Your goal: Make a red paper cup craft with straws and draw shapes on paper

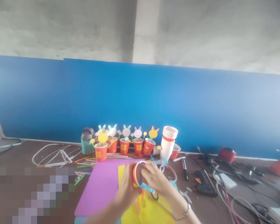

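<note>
While the left hand [126, 185] is grasping a red paper cup [135, 175] from its left side, the right hand [155, 175] is reaching from the right into the cup's mouth, which is facing right. The right fingers are bending at the opening; whether they are pinching anything inside, I cannot tell. A blue strip [147, 188] is showing at the near side of the rim, just beside the right hand. A bracelet [182, 214] is circling the right wrist.

The held cup is hovering over a yellow sheet [158, 213], which is lying on the desk [189, 214] and overlapping a purple sheet [100, 186] at left. Beyond the sheets, red cups with paper animal heads [124, 146] are standing in a group, a bottle [87, 143] is standing left of them, and a stack of white cups [168, 143] is rising at their right. Farther right, a marker [185, 169] and a black glue gun [204, 184] are lying near tangled cables [224, 197]. A blue partition [140, 99] is running behind everything.
</note>
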